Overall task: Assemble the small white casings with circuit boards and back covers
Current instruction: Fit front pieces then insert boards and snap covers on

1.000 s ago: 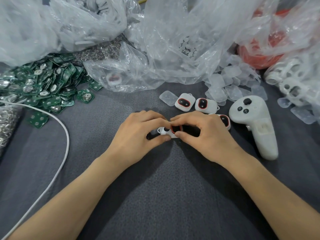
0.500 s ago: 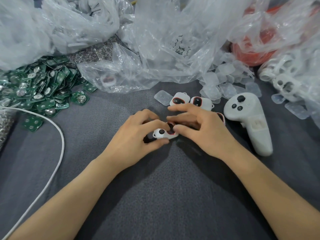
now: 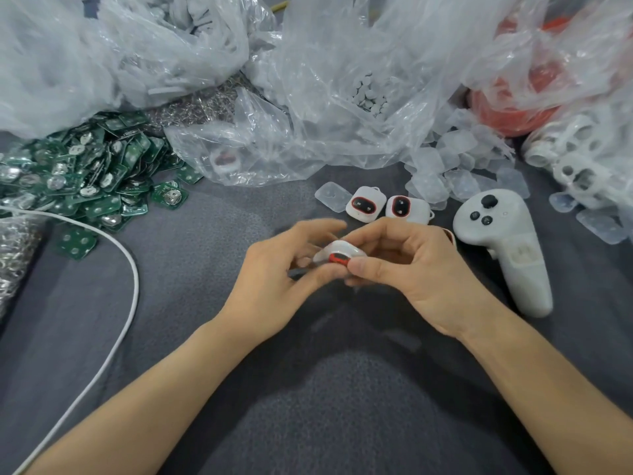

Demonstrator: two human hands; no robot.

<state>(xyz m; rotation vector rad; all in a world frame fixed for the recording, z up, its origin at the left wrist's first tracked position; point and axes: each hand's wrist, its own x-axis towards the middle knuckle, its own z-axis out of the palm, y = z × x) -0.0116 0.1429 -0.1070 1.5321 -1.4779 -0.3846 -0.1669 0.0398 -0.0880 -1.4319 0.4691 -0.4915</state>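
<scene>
Both hands hold one small white casing [image 3: 337, 252] with a red-rimmed opening, lifted a little above the grey cloth. My left hand [image 3: 274, 279] pinches its left side and my right hand [image 3: 411, 269] pinches its right side. Two more white casings [image 3: 365, 209] [image 3: 406, 208] with red-ringed black centres lie just behind the hands. A heap of green circuit boards [image 3: 92, 180] covers the left. Translucent back covers [image 3: 459, 173] are piled at the back right, and a single cover [image 3: 333, 197] lies beside the casings.
A white game controller [image 3: 507, 248] lies right of my right hand. A white cable [image 3: 126, 303] curves along the left. Crumpled clear plastic bags [image 3: 308, 97] fill the back; one holds small white discs [image 3: 370, 94]. White plastic frames [image 3: 582, 166] and a red object [image 3: 513, 111] sit far right.
The hands have raised the casing off the cloth and tilted it, so its red-rimmed edge now faces me. The camera has shifted slightly.
</scene>
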